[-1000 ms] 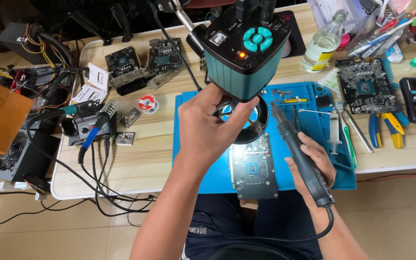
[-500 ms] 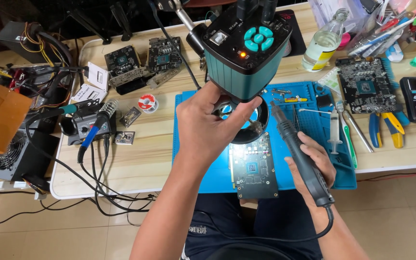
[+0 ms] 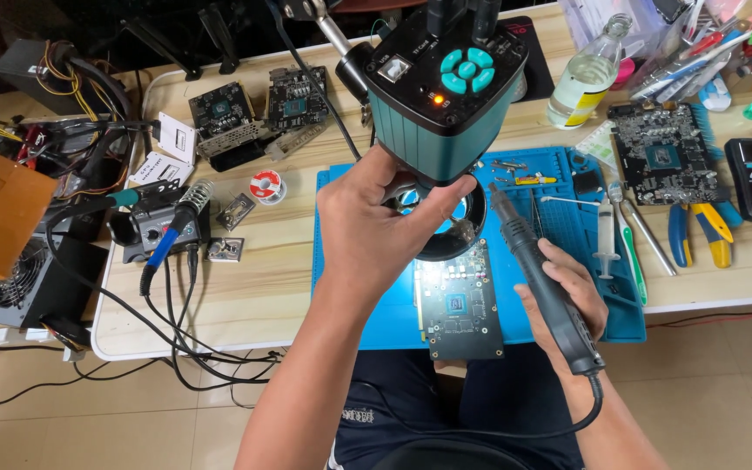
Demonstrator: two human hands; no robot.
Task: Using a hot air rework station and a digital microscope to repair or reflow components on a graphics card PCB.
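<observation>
My left hand (image 3: 376, 228) grips the lower lens ring of a teal microscope camera (image 3: 446, 87) that hangs on an arm above the table. Under it lies a dark circuit board (image 3: 465, 305) on a blue work mat (image 3: 354, 287), the board's near end sticking out over the table's front edge. In my right hand (image 3: 567, 292) I hold a black hot-air handle (image 3: 537, 270) with its nozzle pointing up and left toward the ring light (image 3: 472, 222). A black cable runs from the handle down past my lap.
A soldering iron in its stand (image 3: 167, 228) and a solder spool (image 3: 265, 185) sit left of the mat. Two boards (image 3: 254, 111) lie at the back, another board (image 3: 661, 155) at the right beside pliers (image 3: 694, 233), tweezers, a syringe (image 3: 605, 233) and a clear bottle (image 3: 587, 74). Cables hang off the left front edge.
</observation>
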